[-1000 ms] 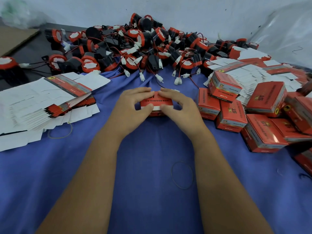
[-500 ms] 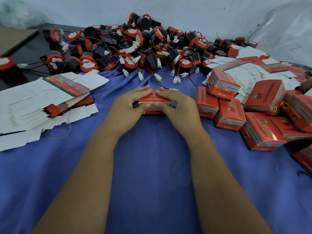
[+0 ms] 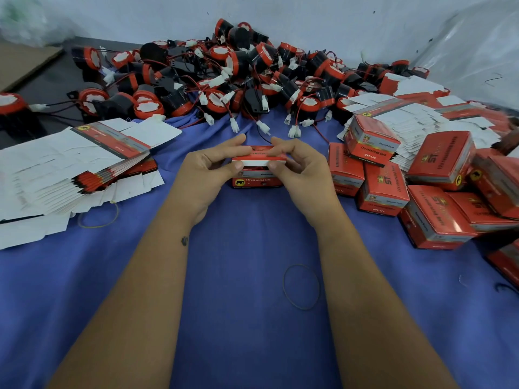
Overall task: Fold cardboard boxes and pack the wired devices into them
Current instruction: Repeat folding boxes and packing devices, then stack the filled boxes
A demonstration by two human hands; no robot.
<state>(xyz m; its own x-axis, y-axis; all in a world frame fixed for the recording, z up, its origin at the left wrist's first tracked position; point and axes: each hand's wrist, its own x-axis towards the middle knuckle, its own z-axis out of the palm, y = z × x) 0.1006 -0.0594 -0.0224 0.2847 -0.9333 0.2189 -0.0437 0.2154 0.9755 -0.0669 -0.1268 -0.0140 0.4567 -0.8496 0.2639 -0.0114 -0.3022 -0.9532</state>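
Note:
A small red cardboard box [image 3: 257, 179] stands on the blue cloth [image 3: 224, 304] at the middle of the table. Its top lid flap, with a white tuck edge, is raised a little. My left hand [image 3: 206, 175] pinches the left end of that flap with thumb and fingers. At the flap's right end my right hand [image 3: 300, 171] pinches it the same way. Behind the box lies a heap of black and red wired devices [image 3: 224, 77] with white plugs. What is inside the box is hidden.
A stack of flat unfolded boxes [image 3: 70, 167] lies at the left. Several closed red boxes [image 3: 407, 189] are piled at the right, with more flat ones [image 3: 415, 113] behind them. Two rubber bands [image 3: 302, 286] lie on the cloth. A white wall [image 3: 309, 18] stands behind the heap.
The lid flap has come up from the box top, showing its white tuck edge. Both hands have shifted from pressing on the box to pinching the flap's ends.

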